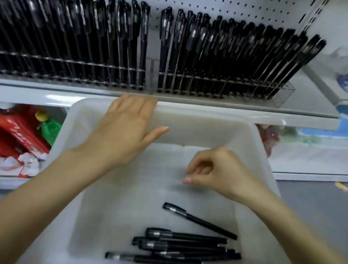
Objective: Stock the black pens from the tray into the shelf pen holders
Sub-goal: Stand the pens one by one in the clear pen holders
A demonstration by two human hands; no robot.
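Pens [186, 248] print unreadable | left hand [126, 131] grip flat over tray [260, 147] rim | right hand [218, 171] grip curled, empty

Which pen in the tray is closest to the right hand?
The lone pen lying diagonally, apart from the bunched pile. It lies directly below the right hand in the head view; the pile is farther down the tray.

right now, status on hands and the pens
Left hand flat at tray far rim. Right hand curled, empty, above tray. Several pens left in tray. Nothing blocking them.
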